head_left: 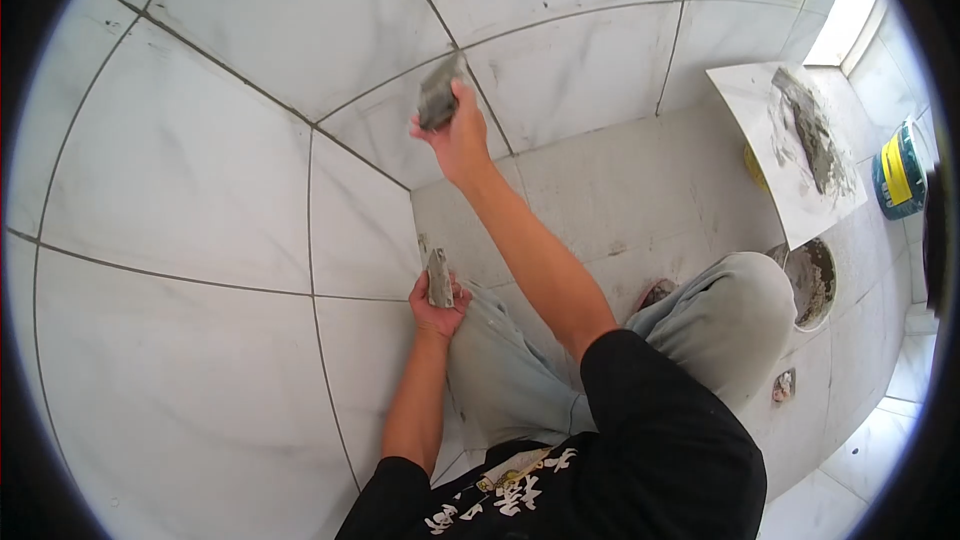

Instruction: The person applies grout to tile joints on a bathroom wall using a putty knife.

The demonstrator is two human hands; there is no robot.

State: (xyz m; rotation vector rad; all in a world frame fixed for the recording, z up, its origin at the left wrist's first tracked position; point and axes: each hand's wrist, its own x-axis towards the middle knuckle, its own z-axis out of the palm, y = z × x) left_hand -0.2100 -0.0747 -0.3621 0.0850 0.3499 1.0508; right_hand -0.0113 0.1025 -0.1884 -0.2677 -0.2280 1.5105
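My right hand reaches up to the tiled wall, closed around a grey, mortar-smeared scraper. The scraper is blurred and lies over or very close to the joint where several wall tiles meet; contact cannot be told. Lower down, by my knee and the left wall, my left hand is closed on a second flat scraper with grey paste on its face. Its handle is hidden in the palm. Dark joints run between the white marbled tiles around both hands.
A white board bearing grey paste stands at the right. Beneath it is a dirty bucket; beyond it, a dark green tub with a yellow label. A floor opening holds crumpled material. My bent knees occupy the middle.
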